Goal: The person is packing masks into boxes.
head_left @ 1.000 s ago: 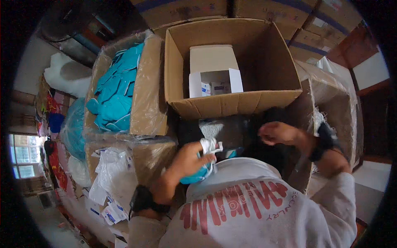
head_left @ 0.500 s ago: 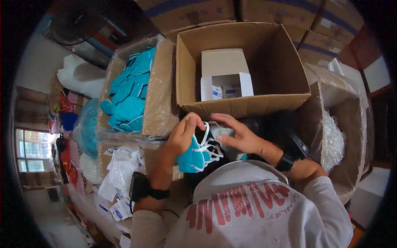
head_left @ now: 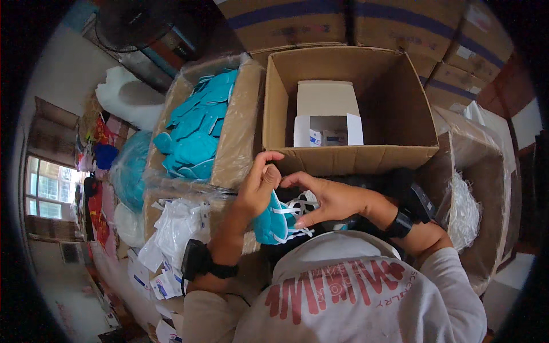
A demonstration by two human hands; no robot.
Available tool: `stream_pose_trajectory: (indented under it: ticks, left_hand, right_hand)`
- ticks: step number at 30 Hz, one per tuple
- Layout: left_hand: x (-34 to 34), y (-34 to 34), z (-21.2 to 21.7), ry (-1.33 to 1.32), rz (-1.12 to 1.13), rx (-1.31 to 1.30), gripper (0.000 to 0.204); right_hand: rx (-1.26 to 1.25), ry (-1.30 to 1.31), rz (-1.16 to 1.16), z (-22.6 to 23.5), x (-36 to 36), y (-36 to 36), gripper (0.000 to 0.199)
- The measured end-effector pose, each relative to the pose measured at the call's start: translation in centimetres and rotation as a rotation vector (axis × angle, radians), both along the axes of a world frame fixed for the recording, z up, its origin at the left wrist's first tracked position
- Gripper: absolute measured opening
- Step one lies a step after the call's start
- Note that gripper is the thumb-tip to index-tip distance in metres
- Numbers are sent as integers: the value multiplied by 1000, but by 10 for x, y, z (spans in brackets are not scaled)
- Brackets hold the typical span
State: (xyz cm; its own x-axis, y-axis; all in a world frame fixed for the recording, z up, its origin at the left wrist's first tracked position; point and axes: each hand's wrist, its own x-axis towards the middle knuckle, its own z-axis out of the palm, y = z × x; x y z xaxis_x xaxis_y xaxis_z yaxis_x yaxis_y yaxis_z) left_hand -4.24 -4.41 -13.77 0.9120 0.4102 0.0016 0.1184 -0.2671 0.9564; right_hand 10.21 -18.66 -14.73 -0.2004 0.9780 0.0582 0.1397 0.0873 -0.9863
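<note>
My left hand (head_left: pixel 257 188) is closed on a teal folded face mask (head_left: pixel 270 222), held low in front of me with its white straps (head_left: pixel 293 210) hanging on the right side. Its index finger and thumb stick up above the mask. Beside the straps is my right hand (head_left: pixel 334 201), thumb and index finger wide apart in a curve, the thumb by the loose straps. Whether its hidden fingers touch a strap I cannot make out. Just beyond both hands stands a large open carton (head_left: pixel 349 160) with a white box (head_left: pixel 327 98) inside, its flap up.
On the left, a plastic-lined carton (head_left: pixel 237 137) holds a heap of teal masks (head_left: pixel 197 131). Nearer lie clear plastic bags (head_left: pixel 178 226) and printed white packets (head_left: pixel 166 283). At right, another carton (head_left: pixel 486 211) contains white straps (head_left: pixel 462 214). Stacked cartons (head_left: pixel 406 26) line the back.
My right hand has come down and closer to the mask, its thumb now beside the straps. The left hand still holds the mask. The whole view has shifted slightly.
</note>
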Motion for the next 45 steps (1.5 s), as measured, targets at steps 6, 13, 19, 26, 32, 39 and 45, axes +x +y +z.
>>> stream_pose_trajectory:
  ticks: [6,13,19,26,32,39,45]
  left_hand:
    - [4,-7,13,-3,-2,55,42]
    - [6,-4,-2,-2,111,13,48]
    - [10,-2,-18,61,221,-249,65]
    - [4,-6,-34,120,239,-141,38]
    - [-4,4,-27,228,247,368,36]
    - [25,-15,-84,142,226,-174,44]
    - [37,22,-21,-170,503,286,44]
  right_hand:
    - [-14,87,148,-10,-18,8,33]
    - [8,85,-130,-12,-40,3,22]
    - [67,-43,-319,-17,-49,1,19]
    - [6,-153,-200,-18,-42,-6,20]
    - [187,-559,-236,14,-9,-18,18]
    - [431,-5,-18,43,-59,27,27]
    - [555,156,-54,78,-67,32,29]
